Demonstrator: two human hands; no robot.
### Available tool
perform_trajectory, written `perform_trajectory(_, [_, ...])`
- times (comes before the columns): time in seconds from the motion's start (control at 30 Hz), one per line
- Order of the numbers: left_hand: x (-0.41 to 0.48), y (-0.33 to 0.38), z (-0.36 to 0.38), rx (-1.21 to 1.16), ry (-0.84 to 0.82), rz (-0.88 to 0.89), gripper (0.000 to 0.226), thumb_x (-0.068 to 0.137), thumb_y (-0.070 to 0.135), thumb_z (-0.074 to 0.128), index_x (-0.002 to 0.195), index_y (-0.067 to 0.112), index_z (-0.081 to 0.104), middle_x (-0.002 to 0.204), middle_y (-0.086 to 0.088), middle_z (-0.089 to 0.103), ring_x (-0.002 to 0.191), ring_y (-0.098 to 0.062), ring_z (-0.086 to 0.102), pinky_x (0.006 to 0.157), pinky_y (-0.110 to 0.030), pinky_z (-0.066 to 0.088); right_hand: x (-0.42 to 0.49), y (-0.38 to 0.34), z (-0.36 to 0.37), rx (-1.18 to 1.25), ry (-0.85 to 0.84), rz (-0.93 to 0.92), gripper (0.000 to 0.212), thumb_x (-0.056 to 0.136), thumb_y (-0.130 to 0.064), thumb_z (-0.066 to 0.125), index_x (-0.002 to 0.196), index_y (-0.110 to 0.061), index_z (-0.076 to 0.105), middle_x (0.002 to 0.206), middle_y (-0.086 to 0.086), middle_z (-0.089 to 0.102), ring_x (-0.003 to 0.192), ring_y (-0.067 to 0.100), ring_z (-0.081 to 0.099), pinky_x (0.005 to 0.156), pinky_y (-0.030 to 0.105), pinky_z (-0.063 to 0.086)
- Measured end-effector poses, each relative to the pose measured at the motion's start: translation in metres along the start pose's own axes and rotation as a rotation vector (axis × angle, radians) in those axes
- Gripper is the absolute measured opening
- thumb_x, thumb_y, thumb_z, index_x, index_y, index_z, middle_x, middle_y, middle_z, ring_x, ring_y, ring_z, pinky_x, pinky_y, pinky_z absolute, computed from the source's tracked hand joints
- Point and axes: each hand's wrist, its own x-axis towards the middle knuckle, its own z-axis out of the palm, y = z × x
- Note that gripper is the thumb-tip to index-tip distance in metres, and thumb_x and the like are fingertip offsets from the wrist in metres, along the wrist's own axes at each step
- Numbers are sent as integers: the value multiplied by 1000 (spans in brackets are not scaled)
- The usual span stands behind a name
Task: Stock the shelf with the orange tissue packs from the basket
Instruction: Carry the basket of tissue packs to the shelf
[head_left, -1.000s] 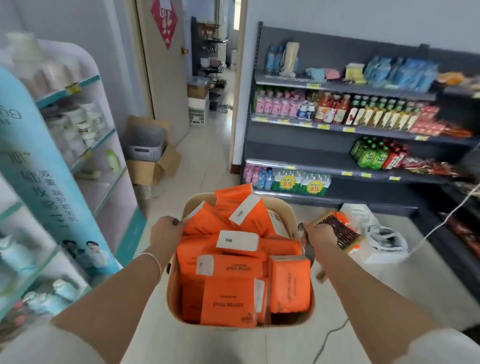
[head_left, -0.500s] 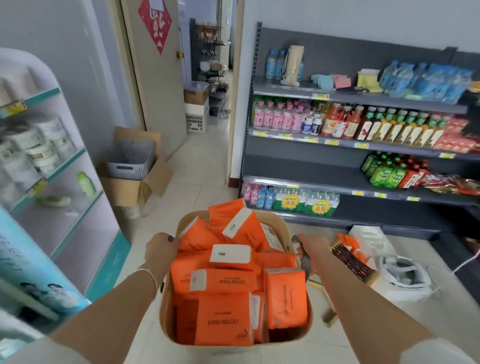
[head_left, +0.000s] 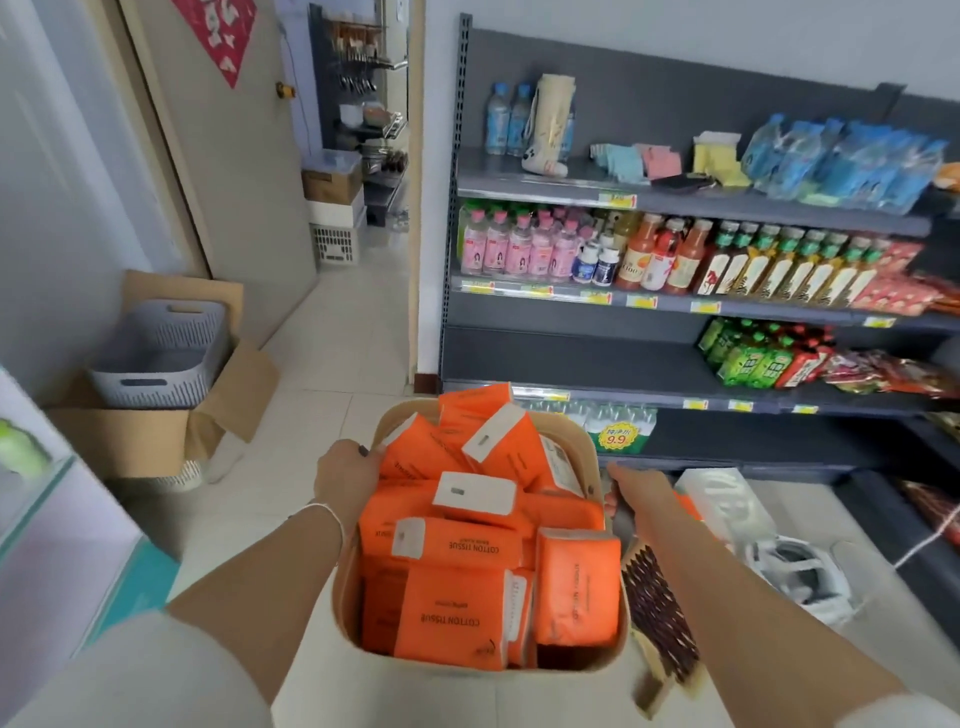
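L: grey slotted bin (head_left: 156, 353) set inside open cardboard box (head_left: 119, 441) on tiled floor (head_left: 337, 338), near beige door (head_left: 249, 182) w/ red paper cut-out (head_left: 218, 36). Ctr: white crate (head_left: 336, 243) beyond doorway. R, top to bottom: water bottles (head_left: 506, 119), blue packets (head_left: 841, 161); pink-capped bottles (head_left: 519, 244), orange juice bottles (head_left: 660, 260), green-capped tea bottles (head_left: 789, 265); green drink packs (head_left: 748, 358); yellow 9.9 tag (head_left: 615, 435). Lower R, on floor: brush (head_left: 660, 613) w/ dark bristles, white box (head_left: 722, 499)
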Motion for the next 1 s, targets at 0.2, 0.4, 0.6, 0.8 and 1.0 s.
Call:
perform_trajectory(0.2, [56, 57, 46, -6, -19, -28, 44, 94, 27, 50, 55, 7, 45, 58, -8, 47, 56, -22, 44, 55, -30, 31, 79, -29, -20, 16, 11, 32, 27, 96, -22, 49, 72, -10, 53, 69, 8, 55, 60, 20, 54, 58, 29, 50])
perform_trajectory(0.4, [100, 93, 89, -28, 3, -148, 50, 98, 35, 40, 95, -8, 67, 100, -25, 66, 99, -39, 59, 78, -33, 39, 168, -63, -21, -69, -12, 61, 30, 95, -25, 46, 85, 0, 59, 81, 16, 60, 81, 30, 59, 79, 37, 47])
perform_trajectory(0.6, [122, 97, 107, -33, 43, -258, 51, 99, 32, 39, 91, -10, 67, 100, -27, 66, 100, -39, 59, 83, -34, 40, 229, -103, 2, -151, -128, 59, 23, 88, -12, 51, 66, -7, 55, 62, 11, 51, 63, 25, 48, 68, 34, 40])
perform_trajectory(0.8, [157, 80, 106, -27, 73, -380, 47, 96, 33, 49, 56, 7, 48, 76, -16, 59, 91, -37, 59, 73, -30, 35, 283, -124, 57, -281, -261, 28, 15, 86, -14, 60, 78, -2, 62, 82, 19, 66, 74, 29, 58, 67, 36, 46])
perform_trajectory(1.0, [222, 71, 96, -20, 82, -443, 38, 94, 31, 51, 89, -4, 64, 100, -23, 66, 100, -38, 58, 74, -30, 35, 298, -159, 114, -403, -391, 11, 26, 97, -10, 43, 72, -17, 46, 79, 3, 50, 70, 17, 50, 78, 35, 50])
